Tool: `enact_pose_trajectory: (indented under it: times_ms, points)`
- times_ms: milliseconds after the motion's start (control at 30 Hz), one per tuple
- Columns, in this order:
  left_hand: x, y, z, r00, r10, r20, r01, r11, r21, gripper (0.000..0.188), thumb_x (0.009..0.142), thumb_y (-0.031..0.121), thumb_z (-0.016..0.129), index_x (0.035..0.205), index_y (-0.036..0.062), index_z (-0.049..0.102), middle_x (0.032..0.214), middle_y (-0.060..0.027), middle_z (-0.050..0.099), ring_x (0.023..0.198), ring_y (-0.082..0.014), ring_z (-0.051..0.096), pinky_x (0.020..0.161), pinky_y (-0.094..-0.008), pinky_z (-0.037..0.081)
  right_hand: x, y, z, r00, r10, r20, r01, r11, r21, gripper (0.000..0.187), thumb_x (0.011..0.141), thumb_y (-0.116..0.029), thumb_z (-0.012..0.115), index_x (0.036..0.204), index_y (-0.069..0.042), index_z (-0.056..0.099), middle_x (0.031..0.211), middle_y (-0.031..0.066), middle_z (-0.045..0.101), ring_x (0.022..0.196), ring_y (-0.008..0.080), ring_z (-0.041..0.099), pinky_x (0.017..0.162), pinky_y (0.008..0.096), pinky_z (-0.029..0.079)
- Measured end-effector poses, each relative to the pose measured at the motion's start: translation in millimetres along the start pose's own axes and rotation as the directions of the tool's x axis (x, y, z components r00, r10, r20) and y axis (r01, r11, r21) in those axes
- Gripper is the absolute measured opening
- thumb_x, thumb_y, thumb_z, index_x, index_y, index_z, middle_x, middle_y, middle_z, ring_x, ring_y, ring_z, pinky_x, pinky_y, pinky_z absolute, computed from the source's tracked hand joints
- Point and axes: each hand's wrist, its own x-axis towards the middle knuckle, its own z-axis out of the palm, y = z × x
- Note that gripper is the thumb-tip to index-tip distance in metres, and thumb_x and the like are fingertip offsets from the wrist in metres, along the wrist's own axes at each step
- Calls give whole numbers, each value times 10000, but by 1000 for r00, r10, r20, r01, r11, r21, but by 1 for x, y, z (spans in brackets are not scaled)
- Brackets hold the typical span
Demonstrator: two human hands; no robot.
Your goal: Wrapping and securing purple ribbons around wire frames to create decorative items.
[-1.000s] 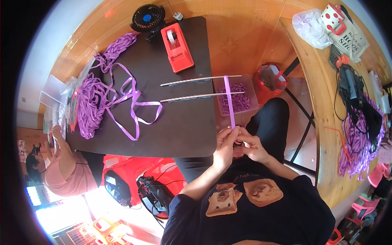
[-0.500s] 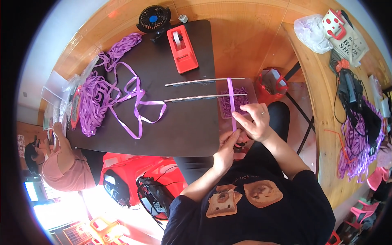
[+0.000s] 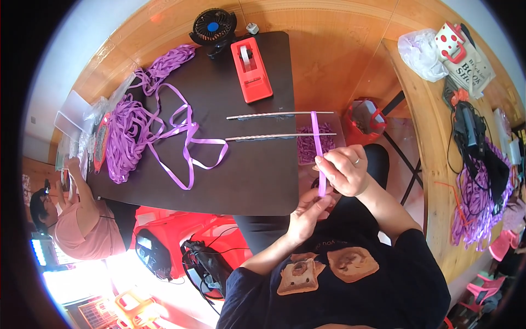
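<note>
A purple ribbon (image 3: pixel 316 129) lies across two thin metal rods (image 3: pixel 260 115) that jut out past the right edge of the dark table. The nearer rod (image 3: pixel 260 137) runs parallel to the other. My right hand (image 3: pixel 349 171) pinches the ribbon just below the nearer rod, thumb and fingers closed on it. Lower down, my left hand (image 3: pixel 305 218) grips the ribbon's near end between thumb and fingers. Beneath the rods stands a clear plastic box (image 3: pixel 339 131) holding many small purple pieces, partly hidden by my right hand.
On the dark table (image 3: pixel 241 186) lie loops of loose ribbon (image 3: pixel 189 129), a purple ribbon heap (image 3: pixel 125 140), a red tape dispenser (image 3: pixel 253 71) and a black fan (image 3: pixel 213 27). A red bag (image 3: pixel 364 118) stands beyond the box. Another person (image 3: pixel 90 225) sits at left; a wooden table (image 3: pixel 433 181) is at right.
My left hand has drawn back toward my body with the ribbon's end. My right fingers have closed more tightly on the ribbon. The whole view has shifted slightly.
</note>
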Motion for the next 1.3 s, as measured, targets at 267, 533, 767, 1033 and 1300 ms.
enact_pose_trajectory:
  times_ms: [267, 533, 767, 1033, 1300]
  points:
    - [27, -7, -4, 995, 92, 36, -96, 989, 115, 340, 955, 112, 546, 1289, 57, 520, 1022, -33, 614, 851, -71, 545, 741, -203, 479, 55, 63, 7, 931, 301, 205, -360, 844, 398, 194, 730, 26, 609, 914, -34, 625, 811, 66, 599, 667, 249, 558, 602, 350, 386]
    - [80, 8, 18, 984, 156, -90, -153, 987, 47, 358, 973, 133, 524, 1317, 43, 480, 1072, -46, 590, 941, -98, 534, 840, -234, 436, 37, 121, 63, 389, 522, 759, -888, -7, 460, 180, 885, -138, 658, 806, 17, 704, 750, 19, 640, 713, 84, 566, 664, 230, 441]
    - [115, 26, 36, 878, 437, -197, -411, 898, 159, 463, 985, 109, 459, 1412, -12, 326, 1223, -113, 530, 1114, -174, 519, 985, -314, 380, 1, 122, 81, 212, 418, 883, -851, -366, 377, 127, 843, -112, 672, 802, 1, 713, 748, 36, 676, 696, 83, 600, 650, 225, 456]
    - [152, 14, 31, 769, 587, -254, -597, 801, 41, 289, 976, 100, 486, 1258, 39, 502, 1139, -49, 567, 987, -130, 567, 865, -252, 456, -38, 90, 80, 174, 257, 951, -654, -691, 306, 207, 869, -167, 624, 950, 14, 684, 820, 59, 678, 717, 140, 637, 663, 272, 512]
    - [148, 9, 43, 732, 556, -393, -636, 765, -102, 158, 945, 109, 564, 1060, 36, 645, 1004, -37, 643, 949, -121, 583, 850, -253, 458, -42, 50, 37, 356, 638, 683, -684, -320, 655, 330, 844, 14, 597, 1174, 25, 585, 1059, 88, 642, 1000, 160, 609, 880, 282, 480]
